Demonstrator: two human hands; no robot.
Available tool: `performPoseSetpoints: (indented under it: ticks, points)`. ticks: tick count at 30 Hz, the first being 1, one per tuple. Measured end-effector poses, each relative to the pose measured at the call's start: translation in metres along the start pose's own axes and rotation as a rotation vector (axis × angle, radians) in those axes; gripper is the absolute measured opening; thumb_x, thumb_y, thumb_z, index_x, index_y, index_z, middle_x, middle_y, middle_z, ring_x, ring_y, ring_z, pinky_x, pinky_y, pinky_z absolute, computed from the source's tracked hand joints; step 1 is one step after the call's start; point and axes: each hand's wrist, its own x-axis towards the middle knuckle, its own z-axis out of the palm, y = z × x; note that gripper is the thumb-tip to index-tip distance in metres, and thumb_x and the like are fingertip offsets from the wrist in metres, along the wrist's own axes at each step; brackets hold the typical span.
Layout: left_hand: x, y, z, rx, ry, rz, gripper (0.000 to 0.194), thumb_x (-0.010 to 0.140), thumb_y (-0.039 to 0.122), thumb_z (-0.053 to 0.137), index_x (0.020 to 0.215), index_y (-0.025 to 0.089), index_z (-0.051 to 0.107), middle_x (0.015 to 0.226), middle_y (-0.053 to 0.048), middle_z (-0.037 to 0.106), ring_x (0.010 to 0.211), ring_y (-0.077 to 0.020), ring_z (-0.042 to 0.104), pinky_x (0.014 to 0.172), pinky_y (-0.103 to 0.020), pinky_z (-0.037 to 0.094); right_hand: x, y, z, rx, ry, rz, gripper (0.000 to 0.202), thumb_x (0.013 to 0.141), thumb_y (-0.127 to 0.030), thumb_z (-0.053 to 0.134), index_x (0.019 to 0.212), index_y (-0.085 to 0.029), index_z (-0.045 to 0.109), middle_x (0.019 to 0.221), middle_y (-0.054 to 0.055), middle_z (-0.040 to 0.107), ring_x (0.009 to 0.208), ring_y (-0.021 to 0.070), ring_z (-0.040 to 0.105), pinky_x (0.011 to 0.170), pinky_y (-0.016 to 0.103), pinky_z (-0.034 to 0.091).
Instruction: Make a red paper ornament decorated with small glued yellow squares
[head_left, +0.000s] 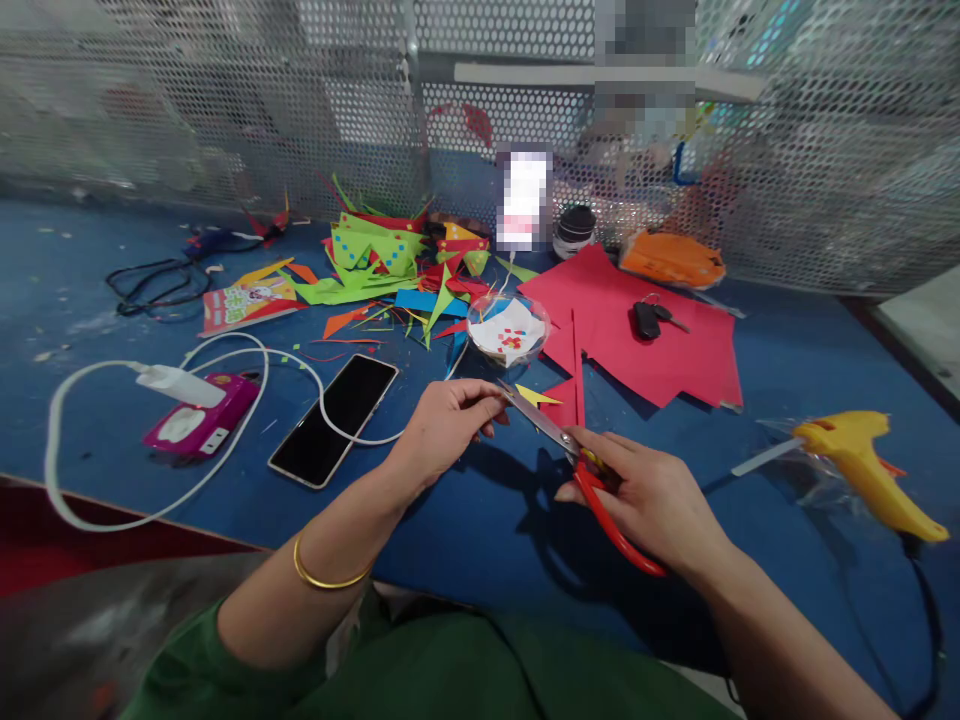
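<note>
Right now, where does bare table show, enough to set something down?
Bare table shows right of the red paper, beyond the glue gun; a shaded patch lies between left hand and right hand. Crowded: around the bowl, among paper scraps.

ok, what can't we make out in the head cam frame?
- Whether the left hand pinches anything: head view, hidden by its own grip.
- Part of the handles of the scissors: head view, behind the right hand.
- Lit screen content: head view, pixelated.
- Glue gun cord's far end: head view, cut off by bottom edge.
</note>
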Motion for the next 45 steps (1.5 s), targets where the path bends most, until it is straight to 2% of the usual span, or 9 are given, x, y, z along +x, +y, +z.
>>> performPoseSetpoints:
  ticks: [12, 16, 20, 25, 30, 32, 35, 39, 45]
  points:
    - [0.004, -0.004, -0.005, -0.043, -0.028, -0.04, 0.01, 0.075, 0.03, 0.074, 0.072, 0.021, 0.077, 0.066, -0.004, 0.072, 0.05, -0.0088, 0.053, 0.05, -0.023, 0.041, 0.0, 0.0, 0.001, 0.044, -0.039, 0.049, 0.045, 0.09, -0.06, 0.061, 0.114, -0.024, 0.074, 0.087, 0.005, 0.076, 0.068, 0.018, 0.069, 0.06, 0.028, 0.052]
    - [0.004, -0.001, -0.007, -0.088, -0.058, -0.092, 0.012, 0.077, 0.032, 0.075, 0.077, 0.02, 0.076, 0.075, -0.006, 0.077, 0.055, -0.0097, 0.062, 0.055, -0.022, 0.047, 0.001, 0.0, 0.002, 0.177, -0.023, 0.188, 0.044, 0.084, -0.059, 0.068, 0.107, -0.023, 0.076, 0.072, 0.001, 0.069, 0.061, 0.0162, 0.061, 0.057, 0.029, 0.049]
    - [0.001, 0.002, -0.004, -0.197, -0.105, -0.144, 0.013, 0.077, 0.031, 0.076, 0.082, 0.018, 0.074, 0.081, -0.008, 0.079, 0.066, -0.016, 0.072, 0.07, -0.03, 0.055, 0.006, -0.005, 0.005, 0.529, 0.112, 0.402, 0.05, 0.075, -0.054, 0.076, 0.11, -0.019, 0.074, 0.064, -0.002, 0.062, 0.051, 0.0126, 0.052, 0.049, 0.027, 0.046]
    - [-0.012, 0.001, 0.019, -0.29, -0.126, -0.146, 0.015, 0.071, 0.03, 0.082, 0.078, 0.017, 0.078, 0.085, -0.008, 0.079, 0.081, -0.0174, 0.071, 0.078, -0.03, 0.052, 0.01, -0.02, 0.008, 0.942, 0.117, 0.5, 0.053, 0.062, -0.043, 0.087, 0.108, -0.02, 0.072, 0.072, -0.001, 0.066, 0.051, 0.0106, 0.053, 0.046, 0.025, 0.045]
    - [-0.026, -0.008, 0.049, -0.277, -0.007, -0.132, 0.012, 0.07, 0.027, 0.081, 0.078, 0.018, 0.081, 0.082, -0.006, 0.077, 0.071, -0.0128, 0.061, 0.065, -0.025, 0.044, 0.009, -0.03, 0.013, 1.143, 0.082, 0.47, 0.048, 0.057, -0.034, 0.09, 0.099, -0.021, 0.07, 0.07, -0.004, 0.063, 0.05, 0.0079, 0.051, 0.047, 0.023, 0.045]
    - [-0.025, -0.011, 0.051, -0.206, -0.001, -0.111, 0.016, 0.076, 0.029, 0.076, 0.084, 0.017, 0.081, 0.084, -0.007, 0.076, 0.07, -0.0135, 0.06, 0.064, -0.026, 0.044, 0.009, -0.03, 0.015, 1.153, 0.089, 0.477, 0.044, 0.059, -0.034, 0.089, 0.096, -0.02, 0.069, 0.067, -0.006, 0.061, 0.048, 0.0073, 0.049, 0.046, 0.023, 0.042]
    - [-0.01, -0.011, 0.044, 0.085, 0.002, 0.022, 0.031, 0.091, 0.029, 0.057, 0.113, 0.015, 0.076, 0.095, -0.009, 0.075, 0.075, -0.0163, 0.063, 0.066, -0.028, 0.047, 0.009, -0.026, 0.014, 1.135, 0.113, 0.511, 0.048, 0.058, -0.034, 0.088, 0.098, -0.02, 0.066, 0.064, -0.007, 0.059, 0.045, 0.0069, 0.046, 0.045, 0.023, 0.039]
    - [0.022, -0.004, 0.033, 0.99, -0.032, 0.278, 0.044, 0.09, 0.012, 0.052, 0.133, 0.019, 0.063, 0.115, -0.009, 0.071, 0.103, -0.0215, 0.065, 0.089, -0.033, 0.048, 0.009, -0.022, 0.01, 1.106, 0.138, 0.532, 0.051, 0.059, -0.037, 0.086, 0.102, -0.019, 0.064, 0.057, -0.009, 0.053, 0.043, 0.0075, 0.044, 0.045, 0.024, 0.037]
    - [0.048, 0.002, 0.032, 1.193, -0.115, 0.248, 0.029, 0.084, 0.026, 0.071, 0.112, 0.02, 0.07, 0.108, -0.008, 0.07, 0.098, -0.0253, 0.067, 0.081, -0.033, 0.049, 0.008, -0.021, 0.012, 1.145, 0.12, 0.521, 0.052, 0.056, -0.034, 0.087, 0.1, -0.019, 0.064, 0.056, -0.008, 0.054, 0.045, 0.0091, 0.046, 0.046, 0.025, 0.038]
